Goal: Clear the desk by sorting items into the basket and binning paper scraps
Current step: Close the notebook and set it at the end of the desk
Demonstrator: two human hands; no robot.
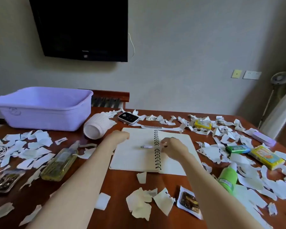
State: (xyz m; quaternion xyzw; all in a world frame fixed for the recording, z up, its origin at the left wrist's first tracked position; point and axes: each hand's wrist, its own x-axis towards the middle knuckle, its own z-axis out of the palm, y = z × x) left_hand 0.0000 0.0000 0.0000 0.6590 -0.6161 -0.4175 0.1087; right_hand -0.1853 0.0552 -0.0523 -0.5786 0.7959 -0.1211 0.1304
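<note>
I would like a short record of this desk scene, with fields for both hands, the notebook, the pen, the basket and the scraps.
notebook: open, flat, at the centre of the desk
pen: lies on the left page, not held
left hand: fingers curled at the notebook's far left corner; grip unclear
right hand: fingertips by the spiral binding; grip unclear
basket: purple, far left; bottom hidden
paper scraps: scattered on all sides

Head-worn view, forward and down, over desk point(119, 182)
</note>
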